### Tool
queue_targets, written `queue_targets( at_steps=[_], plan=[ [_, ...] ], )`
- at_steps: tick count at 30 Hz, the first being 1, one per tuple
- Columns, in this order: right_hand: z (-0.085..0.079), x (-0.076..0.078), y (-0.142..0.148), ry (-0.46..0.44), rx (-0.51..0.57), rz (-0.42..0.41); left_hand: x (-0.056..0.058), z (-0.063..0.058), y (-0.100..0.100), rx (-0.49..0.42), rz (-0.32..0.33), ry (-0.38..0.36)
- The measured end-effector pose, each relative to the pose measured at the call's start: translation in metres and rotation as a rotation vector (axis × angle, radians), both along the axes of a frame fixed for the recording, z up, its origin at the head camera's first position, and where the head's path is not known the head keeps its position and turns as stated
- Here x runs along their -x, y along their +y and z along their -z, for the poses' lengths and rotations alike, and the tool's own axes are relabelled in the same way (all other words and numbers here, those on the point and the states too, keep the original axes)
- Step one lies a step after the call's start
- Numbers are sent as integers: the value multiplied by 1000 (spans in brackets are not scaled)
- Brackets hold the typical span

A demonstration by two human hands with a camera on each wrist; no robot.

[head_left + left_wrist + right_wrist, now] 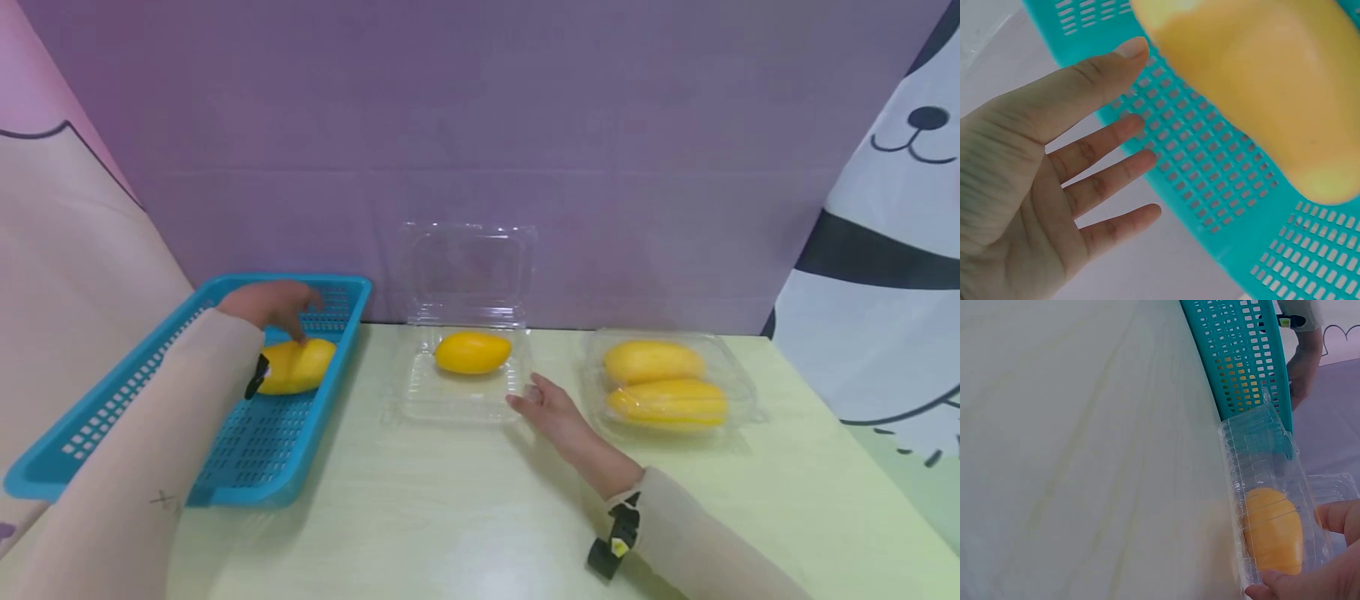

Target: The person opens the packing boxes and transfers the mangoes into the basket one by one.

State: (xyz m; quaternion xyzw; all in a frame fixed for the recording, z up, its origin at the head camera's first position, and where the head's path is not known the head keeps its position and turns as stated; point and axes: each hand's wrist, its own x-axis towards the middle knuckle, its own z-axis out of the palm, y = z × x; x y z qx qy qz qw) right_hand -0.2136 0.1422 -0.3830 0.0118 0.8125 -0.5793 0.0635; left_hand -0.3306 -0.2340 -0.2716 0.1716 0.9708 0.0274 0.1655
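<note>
In the head view, the left arm reaches forward over the blue basket (258, 442), its hand (273, 304) palm-down above yellow fruit (315, 367) lying in the basket; whether a fingertip touches it is unclear. The right forearm slants in from the lower right, and the right hand (558, 417) pinches the near right corner of an open clear container (435, 404) on the worktop (450, 517), a mango (472, 352) inside. The left wrist view shows that hand released, fingers extended beside the fruit. In the right wrist view, thumb and fingers grasp the container's edge.
</note>
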Motion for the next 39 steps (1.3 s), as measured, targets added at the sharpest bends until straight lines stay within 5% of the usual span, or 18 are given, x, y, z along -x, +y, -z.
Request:
queue_targets(
  at_steps=[9, 19, 24, 31, 39],
  plan=[
    [1, 3, 0, -3, 9, 5, 6, -12, 6, -55, 31, -5],
    [0, 4, 2, -5, -9, 4, 8, -22, 12, -62, 90, 93],
    [1, 5, 5, -22, -2, 11, 7, -29, 24, -61, 135, 104],
    [2, 6, 7, -18, -16, 10, 3, -36, 49, -67, 101, 66],
    [2, 4, 5, -20, 11, 9, 3, -36, 65, -28, 133, 77]
  ],
)
